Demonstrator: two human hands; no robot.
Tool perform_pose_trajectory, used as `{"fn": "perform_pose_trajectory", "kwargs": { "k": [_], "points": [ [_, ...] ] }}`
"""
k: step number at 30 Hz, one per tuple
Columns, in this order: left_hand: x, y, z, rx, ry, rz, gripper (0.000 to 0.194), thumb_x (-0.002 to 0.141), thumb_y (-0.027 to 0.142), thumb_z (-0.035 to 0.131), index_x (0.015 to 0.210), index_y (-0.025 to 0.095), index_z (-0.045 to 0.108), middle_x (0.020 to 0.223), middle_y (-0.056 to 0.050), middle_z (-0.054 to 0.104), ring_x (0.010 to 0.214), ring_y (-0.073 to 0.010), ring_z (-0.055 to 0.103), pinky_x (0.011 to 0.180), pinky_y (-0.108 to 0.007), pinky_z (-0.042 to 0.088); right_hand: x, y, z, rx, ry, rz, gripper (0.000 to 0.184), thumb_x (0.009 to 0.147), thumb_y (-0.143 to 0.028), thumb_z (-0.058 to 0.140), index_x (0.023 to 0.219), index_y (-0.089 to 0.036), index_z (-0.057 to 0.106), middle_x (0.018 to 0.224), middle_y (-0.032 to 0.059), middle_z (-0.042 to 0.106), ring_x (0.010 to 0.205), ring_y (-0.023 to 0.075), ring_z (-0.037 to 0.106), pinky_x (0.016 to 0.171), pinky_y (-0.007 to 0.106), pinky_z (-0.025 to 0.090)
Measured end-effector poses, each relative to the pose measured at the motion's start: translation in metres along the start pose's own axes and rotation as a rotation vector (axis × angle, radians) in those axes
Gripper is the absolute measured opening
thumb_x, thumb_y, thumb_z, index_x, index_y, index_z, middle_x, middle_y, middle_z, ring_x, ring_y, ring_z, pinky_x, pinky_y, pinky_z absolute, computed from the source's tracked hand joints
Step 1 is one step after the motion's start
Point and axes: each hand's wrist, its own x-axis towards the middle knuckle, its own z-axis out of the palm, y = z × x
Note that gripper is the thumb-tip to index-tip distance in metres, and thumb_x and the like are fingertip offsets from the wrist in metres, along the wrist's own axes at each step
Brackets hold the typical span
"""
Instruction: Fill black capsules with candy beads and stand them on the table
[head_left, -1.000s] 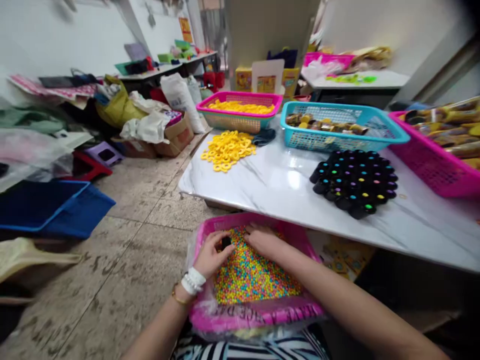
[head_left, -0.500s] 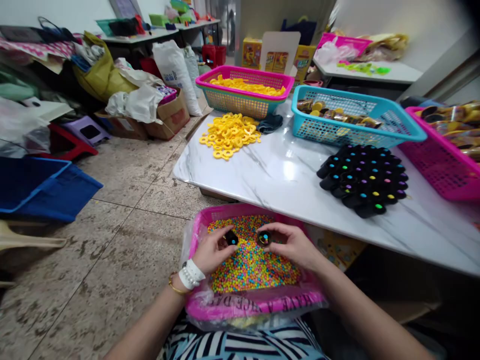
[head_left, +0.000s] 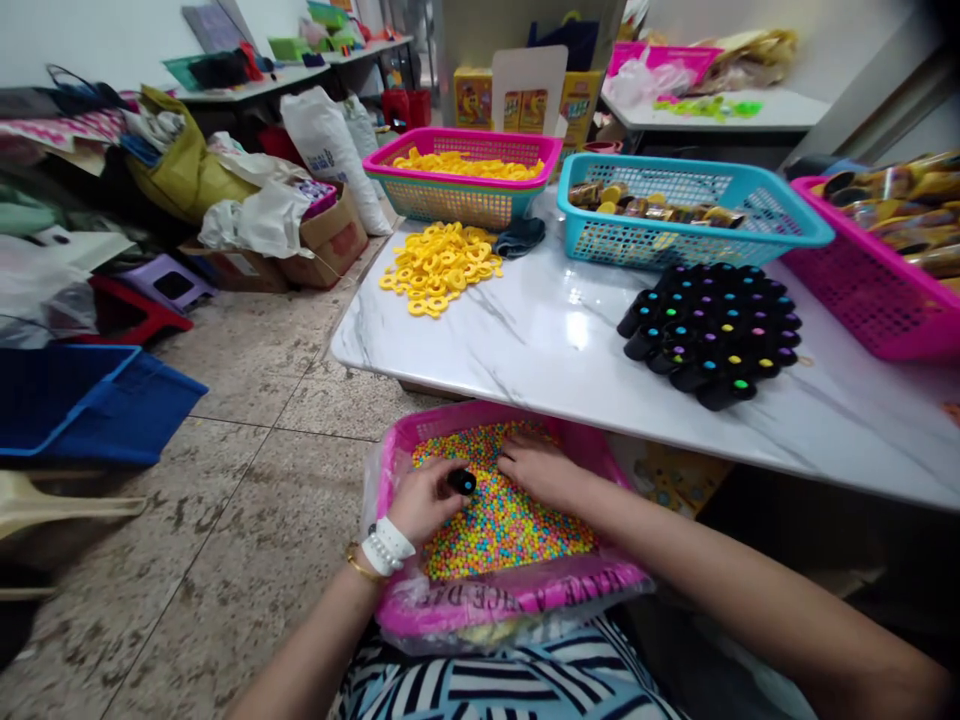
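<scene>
In the head view my left hand (head_left: 426,500) is closed around a small black tube-shaped piece (head_left: 463,482) with a blue dot on its end. It is held over a pink basket (head_left: 517,607), lined with clear plastic, full of small multicoloured beads (head_left: 502,540). My right hand (head_left: 536,465) reaches down into the beads at the far side of this basket. Its fingertips are buried or turned away, so what they hold, if anything, is hidden. On the table, similar black pieces (head_left: 709,330) with coloured dots stand in a tight cluster.
The marbled white table (head_left: 480,350) carries a heap of yellow ring pieces (head_left: 439,265), a pink basket (head_left: 461,145) of yellow parts and a blue basket (head_left: 697,240) of wrapped pieces. Another pink basket (head_left: 870,290) stands at right. A blue bin (head_left: 142,410) sits on the floor left.
My right hand has moved forward and down into the beads; the black piece it held is out of sight. My left hand still holds its piece. The view has shifted slightly.
</scene>
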Motion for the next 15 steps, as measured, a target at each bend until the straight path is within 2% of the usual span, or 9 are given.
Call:
{"fn": "perform_pose_trajectory", "kwargs": {
  "k": [3,5,7,11,15],
  "points": [
    [-0.003,0.000,-0.002,0.008,0.019,0.005,0.046,0.072,0.026,0.069,0.117,0.017,0.066,0.100,-0.008,0.067,0.074,-0.0149,0.060,0.070,-0.028,0.050,-0.009,0.001,0.002,0.148,0.020,-0.039,0.027,0.081,-0.006,0.058,0.103,-0.020,0.067,0.107,0.0072,0.068,0.101,0.0188,0.063,0.089,0.030,0.050],
    [-0.003,0.000,-0.003,-0.028,0.014,0.006,0.046,0.074,0.029,0.069,0.118,0.018,0.066,0.101,-0.008,0.068,0.073,-0.0148,0.061,0.070,-0.027,0.050,-0.019,0.004,-0.001,0.381,0.103,-0.024,0.038,0.077,-0.005,0.059,0.111,-0.023,0.065,0.110,0.0034,0.069,0.099,0.0160,0.065,0.089,0.029,0.050],
    [-0.002,-0.001,-0.003,-0.066,-0.008,0.008,0.046,0.074,0.032,0.068,0.118,0.018,0.065,0.101,-0.008,0.069,0.074,-0.0152,0.062,0.070,-0.028,0.051,-0.031,0.007,-0.005,0.565,0.206,0.037,0.039,0.076,-0.007,0.060,0.110,-0.024,0.065,0.109,0.0021,0.070,0.098,0.0170,0.066,0.089,0.031,0.051],
    [0.002,0.001,-0.002,-0.097,-0.059,0.016,0.047,0.076,0.039,0.068,0.118,0.018,0.064,0.099,-0.007,0.071,0.077,-0.0171,0.064,0.074,-0.030,0.052,-0.050,0.007,-0.011,0.596,0.324,0.136,0.031,0.076,-0.011,0.062,0.103,-0.023,0.068,0.101,0.0033,0.072,0.092,0.0192,0.067,0.085,0.035,0.052],
    [0.002,0.003,-0.001,-0.082,-0.089,0.012,0.046,0.077,0.040,0.067,0.117,0.017,0.064,0.099,-0.008,0.073,0.079,-0.0182,0.066,0.077,-0.032,0.053,-0.062,0.009,-0.016,0.511,0.479,0.067,0.028,0.080,-0.012,0.059,0.105,-0.022,0.068,0.103,0.0057,0.070,0.095,0.0189,0.065,0.087,0.035,0.052]
  ]
}}
